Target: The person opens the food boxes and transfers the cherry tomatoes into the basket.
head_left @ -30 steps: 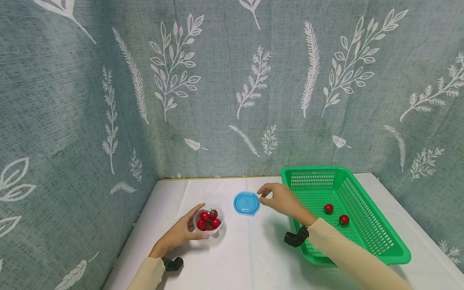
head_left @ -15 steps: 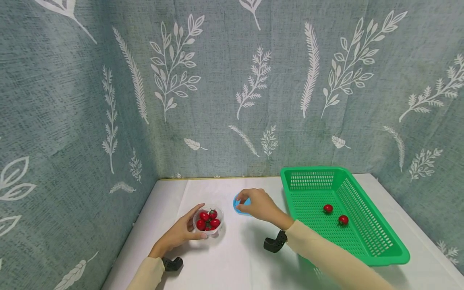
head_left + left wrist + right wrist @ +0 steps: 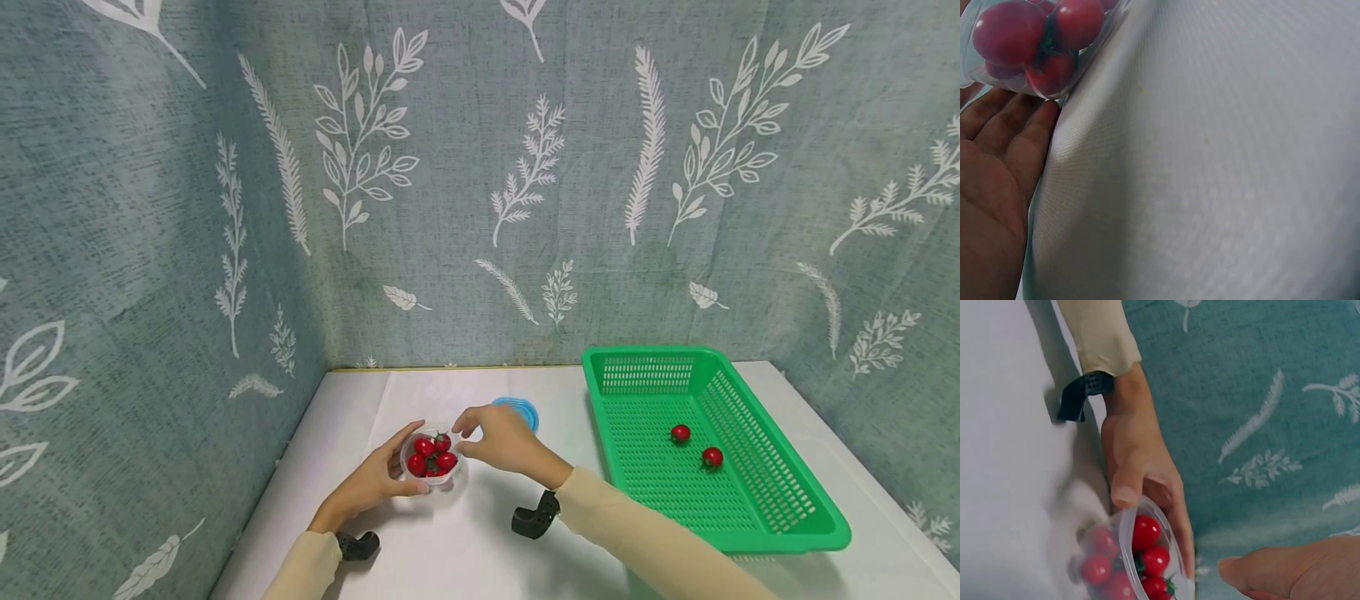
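A clear plastic bowl (image 3: 431, 457) of several red cherry tomatoes stands on the white table. My left hand (image 3: 386, 471) grips it from the left, thumb on the near rim and fingers round the far side. The right wrist view shows the same hold: left hand (image 3: 1141, 469), bowl (image 3: 1125, 556). The left wrist view shows the bowl (image 3: 1035, 44) above my palm (image 3: 991, 187). My right hand (image 3: 487, 439) reaches in from the right, its fingertips at the bowl's right rim, holding nothing. A blue lid (image 3: 522, 410) lies just behind that hand, partly hidden.
A green mesh basket (image 3: 780, 533) stands at the right with two cherry tomatoes (image 3: 681, 432) (image 3: 712, 457) in it. Leaf-patterned cloth walls close the table (image 3: 480, 550) at the back and left. Black wrist mounts (image 3: 534, 518) (image 3: 358, 546) hang under both sleeves.
My right hand has moved left, from beside the basket, over the blue lid, to the bowl's right rim. The left hand and the bowl have stayed put.
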`<control>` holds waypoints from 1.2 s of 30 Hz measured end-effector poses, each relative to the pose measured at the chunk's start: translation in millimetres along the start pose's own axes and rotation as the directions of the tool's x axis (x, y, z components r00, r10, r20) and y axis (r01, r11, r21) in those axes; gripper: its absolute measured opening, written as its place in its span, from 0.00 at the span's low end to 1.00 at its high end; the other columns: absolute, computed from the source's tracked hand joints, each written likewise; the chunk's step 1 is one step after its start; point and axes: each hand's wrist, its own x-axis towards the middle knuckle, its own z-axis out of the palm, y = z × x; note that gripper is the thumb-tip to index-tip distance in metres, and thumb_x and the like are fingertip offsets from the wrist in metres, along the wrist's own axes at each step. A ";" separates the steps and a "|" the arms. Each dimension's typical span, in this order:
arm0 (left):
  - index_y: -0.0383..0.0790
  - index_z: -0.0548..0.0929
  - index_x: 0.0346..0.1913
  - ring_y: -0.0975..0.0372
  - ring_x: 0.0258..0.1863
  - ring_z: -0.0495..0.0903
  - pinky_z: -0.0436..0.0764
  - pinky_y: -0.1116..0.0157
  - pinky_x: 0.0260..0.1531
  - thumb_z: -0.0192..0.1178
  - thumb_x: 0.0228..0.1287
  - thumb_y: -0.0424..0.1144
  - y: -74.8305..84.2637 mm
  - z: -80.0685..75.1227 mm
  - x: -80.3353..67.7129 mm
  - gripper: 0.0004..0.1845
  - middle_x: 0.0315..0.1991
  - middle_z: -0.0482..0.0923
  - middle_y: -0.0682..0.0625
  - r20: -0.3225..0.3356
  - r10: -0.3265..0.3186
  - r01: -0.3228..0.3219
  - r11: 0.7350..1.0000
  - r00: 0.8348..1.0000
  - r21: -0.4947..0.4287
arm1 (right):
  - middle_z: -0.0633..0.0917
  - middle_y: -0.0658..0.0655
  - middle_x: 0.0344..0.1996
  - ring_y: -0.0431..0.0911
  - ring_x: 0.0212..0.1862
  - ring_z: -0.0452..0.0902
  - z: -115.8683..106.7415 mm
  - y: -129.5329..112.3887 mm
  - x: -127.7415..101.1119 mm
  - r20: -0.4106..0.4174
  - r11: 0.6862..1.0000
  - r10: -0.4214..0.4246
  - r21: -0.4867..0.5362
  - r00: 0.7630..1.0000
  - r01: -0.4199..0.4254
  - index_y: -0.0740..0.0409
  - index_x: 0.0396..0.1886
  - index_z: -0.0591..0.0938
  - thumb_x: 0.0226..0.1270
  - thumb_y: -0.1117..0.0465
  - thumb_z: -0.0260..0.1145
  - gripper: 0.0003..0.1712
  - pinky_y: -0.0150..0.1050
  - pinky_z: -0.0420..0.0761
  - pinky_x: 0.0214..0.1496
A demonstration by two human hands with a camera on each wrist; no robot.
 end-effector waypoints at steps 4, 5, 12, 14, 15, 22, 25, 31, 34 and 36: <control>0.50 0.52 0.83 0.45 0.78 0.56 0.59 0.44 0.73 0.78 0.58 0.40 1.7 0.1 0.1 0.56 0.80 0.53 0.40 0.003 0.000 0.000 1.000 1.000 0.013 | 0.90 0.54 0.40 0.44 0.41 0.84 9.2 -3.6 2.2 0.008 1.000 -0.002 0.006 1.000 0.002 0.57 0.46 0.90 0.65 0.60 0.75 0.12 0.34 0.81 0.37; 0.50 0.52 0.84 0.45 0.78 0.57 0.59 0.44 0.73 0.78 0.58 0.40 1.8 -0.1 0.1 0.56 0.80 0.54 0.40 0.004 0.001 -0.001 1.000 1.000 0.016 | 0.90 0.54 0.41 0.44 0.41 0.84 12.0 -3.9 2.6 0.007 1.000 0.000 0.000 1.000 0.000 0.58 0.46 0.90 0.65 0.60 0.75 0.12 0.34 0.81 0.37; 0.47 0.50 0.84 0.46 0.76 0.61 0.68 0.56 0.70 0.77 0.59 0.38 0.0 -1.8 -0.1 0.57 0.80 0.55 0.39 0.027 0.026 -0.026 1.000 0.999 -0.001 | 0.91 0.52 0.42 0.43 0.44 0.85 31.9 -5.8 6.4 0.016 0.999 0.027 -0.038 1.000 -0.026 0.57 0.47 0.90 0.65 0.58 0.76 0.13 0.32 0.80 0.39; 0.47 0.50 0.84 0.46 0.76 0.62 0.70 0.60 0.69 0.77 0.60 0.38 -0.4 -2.1 0.0 0.57 0.79 0.55 0.39 0.028 0.030 -0.030 1.000 0.999 0.001 | 0.91 0.51 0.42 0.43 0.44 0.85 35.6 -6.6 7.8 0.007 0.999 0.021 -0.048 1.000 -0.020 0.56 0.46 0.90 0.64 0.58 0.77 0.12 0.31 0.80 0.39; 0.47 0.50 0.84 0.47 0.76 0.62 0.70 0.61 0.68 0.77 0.60 0.38 -0.5 -2.2 0.1 0.57 0.79 0.56 0.39 0.029 0.032 -0.032 0.999 0.999 0.004 | 0.91 0.51 0.41 0.42 0.43 0.85 36.9 -7.1 8.6 0.002 0.998 0.019 -0.052 1.000 -0.019 0.57 0.46 0.91 0.64 0.58 0.77 0.12 0.30 0.79 0.38; 0.48 0.50 0.84 0.46 0.76 0.61 0.66 0.50 0.71 0.77 0.60 0.39 -0.7 -1.6 1.1 0.56 0.80 0.54 0.39 0.026 0.029 -0.029 1.000 0.999 0.011 | 0.90 0.51 0.41 0.38 0.36 0.81 46.2 -6.3 13.6 -0.002 0.998 0.021 -0.067 1.000 -0.021 0.57 0.47 0.90 0.64 0.58 0.77 0.13 0.27 0.74 0.30; 0.47 0.49 0.84 0.45 0.76 0.60 0.65 0.47 0.71 0.76 0.61 0.38 -0.6 -1.0 0.7 0.56 0.80 0.53 0.39 0.031 0.030 -0.030 1.000 0.999 0.007 | 0.90 0.51 0.40 0.36 0.34 0.79 49.5 -5.6 15.0 0.004 0.997 0.027 -0.069 1.000 -0.027 0.57 0.47 0.90 0.64 0.58 0.77 0.13 0.27 0.75 0.29; 0.49 0.49 0.84 0.46 0.76 0.62 0.64 0.47 0.72 0.76 0.61 0.39 -0.3 -1.2 0.2 0.57 0.80 0.53 0.40 0.029 0.024 -0.024 1.000 0.999 0.002 | 0.90 0.50 0.41 0.40 0.41 0.85 52.8 -5.7 17.8 0.004 0.997 0.033 -0.068 0.999 -0.032 0.57 0.47 0.90 0.64 0.59 0.77 0.13 0.28 0.78 0.33; 0.50 0.49 0.84 0.46 0.76 0.62 0.64 0.46 0.72 0.76 0.61 0.39 -0.1 -1.7 0.1 0.57 0.80 0.54 0.40 0.029 0.023 -0.023 1.000 0.999 0.003 | 0.90 0.50 0.41 0.41 0.42 0.85 53.9 -6.5 19.1 0.004 0.996 0.036 -0.077 0.999 -0.035 0.56 0.47 0.90 0.64 0.59 0.77 0.13 0.28 0.79 0.34; 0.50 0.49 0.84 0.46 0.76 0.63 0.64 0.46 0.72 0.76 0.61 0.39 -0.5 -1.9 0.2 0.56 0.80 0.54 0.40 0.028 0.024 -0.024 1.000 0.999 0.005 | 0.90 0.50 0.40 0.40 0.41 0.85 54.9 -6.8 19.5 0.001 0.996 0.038 -0.085 0.999 -0.038 0.56 0.47 0.90 0.64 0.59 0.77 0.13 0.28 0.79 0.33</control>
